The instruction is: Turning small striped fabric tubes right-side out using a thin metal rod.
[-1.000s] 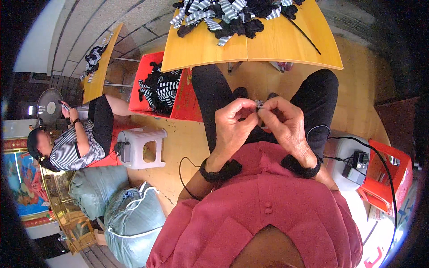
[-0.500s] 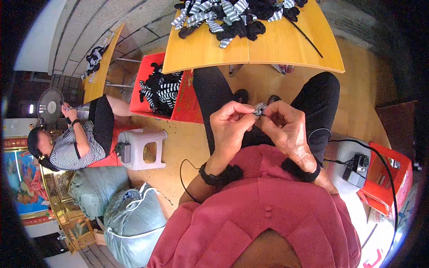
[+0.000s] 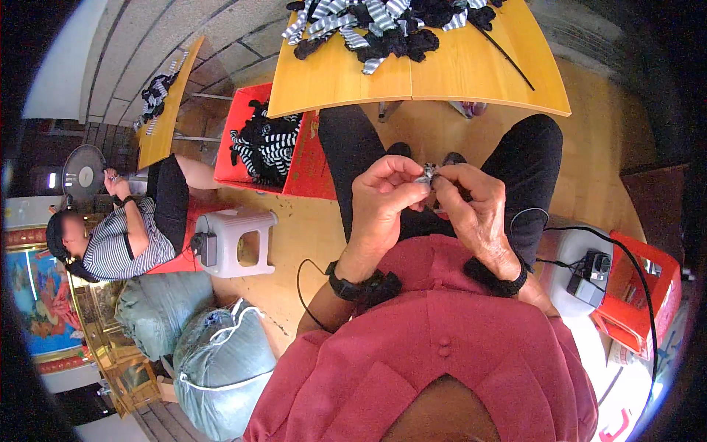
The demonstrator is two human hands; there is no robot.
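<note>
Between my fingertips is a small bunched piece of grey and black striped fabric (image 3: 426,174), mostly covered by the fingers. My left hand (image 3: 387,199) pinches it from the left, thumb against the curled fingers. From the right, my right hand (image 3: 471,200) pinches the same piece, its fingertips almost touching the left ones. Both hands are held over my lap. Beyond them on the wooden table (image 3: 353,85) lies a heap of striped and black fabric pieces (image 3: 383,29). A thin black stick (image 3: 504,57) rests on the table, right of the heap.
Left of my knee stands a red box (image 3: 309,166) filled with black-and-white striped fabric pieces (image 3: 269,144). A grey stool (image 3: 236,241), stuffed sacks (image 3: 221,368) and a seated co-worker (image 3: 125,239) are farther left. A cable (image 3: 633,261) runs past a red stool (image 3: 648,295) at the right.
My fingers have shifted slightly around the fabric piece, and my left hand has moved a little to the right. Both hands still pinch it.
</note>
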